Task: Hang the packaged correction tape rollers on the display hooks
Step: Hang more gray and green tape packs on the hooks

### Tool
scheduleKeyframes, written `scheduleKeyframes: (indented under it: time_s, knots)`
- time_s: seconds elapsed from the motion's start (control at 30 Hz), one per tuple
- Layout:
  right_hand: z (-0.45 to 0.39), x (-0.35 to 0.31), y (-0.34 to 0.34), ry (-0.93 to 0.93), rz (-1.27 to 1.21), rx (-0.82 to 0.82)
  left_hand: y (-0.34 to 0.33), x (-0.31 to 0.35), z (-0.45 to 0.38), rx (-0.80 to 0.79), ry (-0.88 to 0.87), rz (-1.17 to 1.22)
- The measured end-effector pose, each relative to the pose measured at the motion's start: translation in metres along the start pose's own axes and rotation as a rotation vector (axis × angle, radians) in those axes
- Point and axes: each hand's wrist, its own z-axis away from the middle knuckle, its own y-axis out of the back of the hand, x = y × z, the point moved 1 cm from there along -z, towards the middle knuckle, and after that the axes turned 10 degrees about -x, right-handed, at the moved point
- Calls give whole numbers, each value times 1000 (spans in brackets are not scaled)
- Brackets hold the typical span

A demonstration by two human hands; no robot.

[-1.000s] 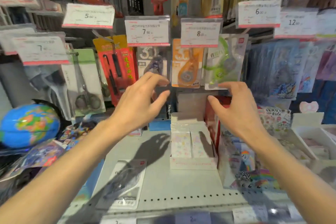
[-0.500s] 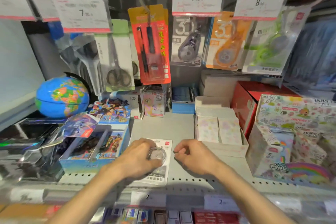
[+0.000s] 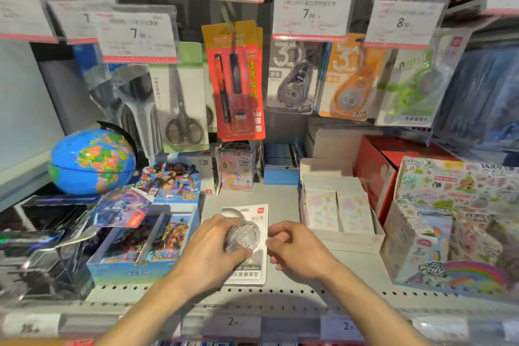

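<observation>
A packaged correction tape roller (image 3: 252, 215), a white card with a clear blister, lies flat on the grey shelf (image 3: 283, 293). My left hand (image 3: 207, 253) grips its blister from the left. The curled fingers of my right hand (image 3: 297, 250) pinch the card's right edge. Above, on hooks behind price tags, hang three more packaged rollers: a grey one (image 3: 295, 78), an orange one (image 3: 348, 84) and a green one (image 3: 412, 87). The hook rods are mostly hidden by the tags.
A blue globe (image 3: 90, 160) stands at the left. Packaged scissors (image 3: 182, 101) and a red pen pack (image 3: 236, 81) hang above the shelf. An open cartoon card box (image 3: 146, 241) lies left of my hands; a sticker box (image 3: 337, 210) and pony boxes (image 3: 449, 233) stand to the right.
Both hands came down from the hanging rollers to the shelf. They have taken hold of the package lying there, and the view has tilted downward.
</observation>
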Motion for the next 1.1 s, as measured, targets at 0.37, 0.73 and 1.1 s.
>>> scheduleKeyframes:
  time_s: [0.37,0.73,1.1]
  knots:
    - [15,-55,26,116,-192,107,40,10,-14,223,-140,443]
    - [39,-83,55,204,97,283,64,38,-36,38,-50,1169]
    - [81,-99,124,413,422,356,71,138,-40,165,-110,1126]
